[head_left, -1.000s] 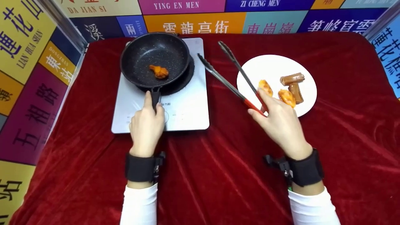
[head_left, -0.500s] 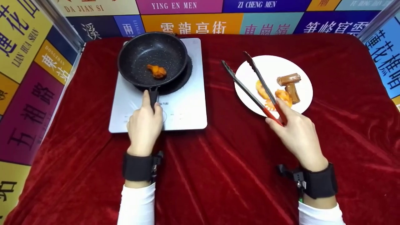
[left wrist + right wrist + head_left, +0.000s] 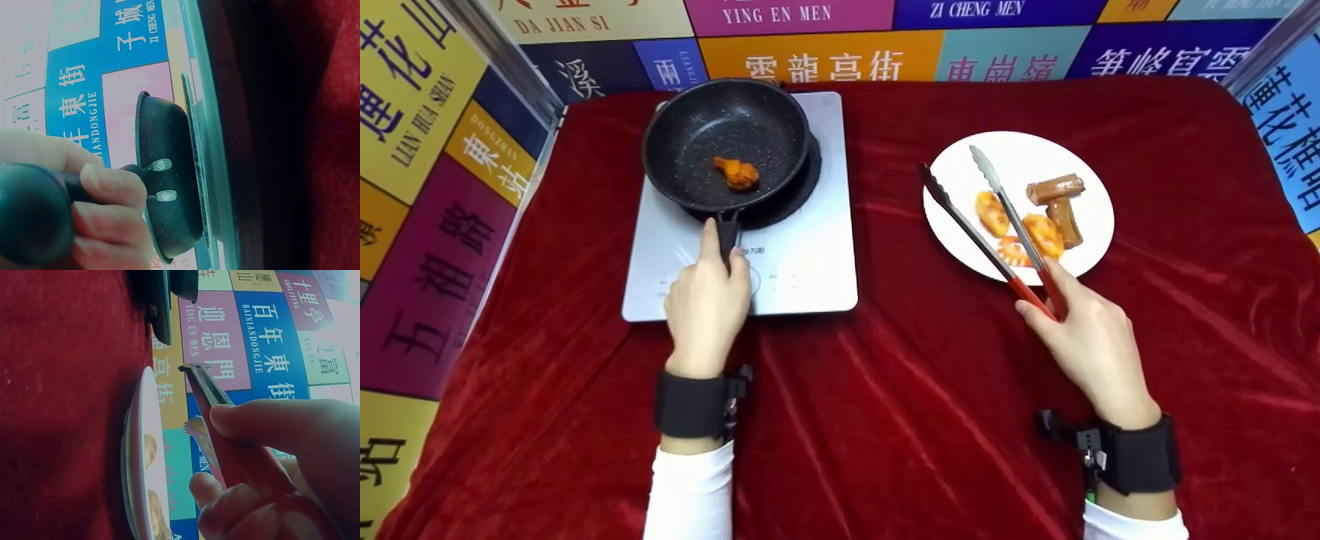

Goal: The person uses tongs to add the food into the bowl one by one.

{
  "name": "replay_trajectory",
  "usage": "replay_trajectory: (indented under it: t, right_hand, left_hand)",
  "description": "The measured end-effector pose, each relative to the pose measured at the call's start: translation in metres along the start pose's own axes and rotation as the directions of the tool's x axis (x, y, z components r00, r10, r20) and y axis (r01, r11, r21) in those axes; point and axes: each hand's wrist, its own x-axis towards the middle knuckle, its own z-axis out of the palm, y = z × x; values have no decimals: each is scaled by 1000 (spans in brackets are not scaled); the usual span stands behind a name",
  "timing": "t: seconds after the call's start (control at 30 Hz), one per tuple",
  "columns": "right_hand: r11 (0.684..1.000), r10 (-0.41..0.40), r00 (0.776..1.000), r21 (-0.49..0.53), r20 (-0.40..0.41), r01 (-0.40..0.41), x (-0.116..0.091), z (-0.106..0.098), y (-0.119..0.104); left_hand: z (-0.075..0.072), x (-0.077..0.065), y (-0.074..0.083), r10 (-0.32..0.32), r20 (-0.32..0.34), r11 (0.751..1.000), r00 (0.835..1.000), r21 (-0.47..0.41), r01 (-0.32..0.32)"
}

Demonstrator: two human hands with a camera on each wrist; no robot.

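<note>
My left hand (image 3: 708, 307) grips the black handle (image 3: 727, 238) of a speckled frying pan (image 3: 690, 142), index finger laid along it. A small orange-brown chicken drumstick (image 3: 738, 173) lies in the pan. My right hand (image 3: 1091, 337) holds metal tongs (image 3: 969, 229) by their red grips (image 3: 242, 467); the arms stand apart with nothing between the tips. Those tips hang over the left part of a white plate (image 3: 960, 161). On the plate lie two golden pieces of food, one (image 3: 992, 213) left and one (image 3: 1044, 236) right, an orange-and-white shrimp-like piece (image 3: 1014, 251) and two brown sausage-like pieces (image 3: 1063, 221).
Beneath the pan is a white induction cooktop (image 3: 810, 277), the pan sitting toward its back left. A dark red velvet cloth (image 3: 885, 420) covers the table. Printed panels (image 3: 825, 52) with lettering stand along the back and both sides.
My right hand has moved right and toward me with the tongs, whose tips have gone from beside the cooktop to over the plate. The left hand and the pan have stayed in place.
</note>
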Motion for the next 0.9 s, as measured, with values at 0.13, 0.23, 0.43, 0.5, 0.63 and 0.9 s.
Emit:
replay_trajectory:
  t: [0.13,0.23,0.43,0.5,0.63,0.9]
  right_hand:
    - [1000,2,1000,-17,-14,-2,-2,-1,6]
    - [1000,16,1000,-20,-13,-16,-5,-1,10]
    - [999,51,998,-6,19,-51,-8,-1,16]
    - [998,58,998,-1,29,-58,-8,-1,18]
    - [997,71,996,-4,48,-71,-10,-2,23]
    - [996,93,992,-15,89,-92,-10,0,27]
  left_hand:
    - [0,0,0,0,0,1000,1000,-4,0]
    - [0,1,1,0,3,1000,1000,-11,0]
    - [-1,1,1,-4,11,1000,1000,-9,5]
    - [-1,1,1,-9,14,1000,1000,-8,9]
    - [0,0,0,-11,17,1000,1000,-6,11]
    - [0,1,-1,-22,28,1000,999,2,22]
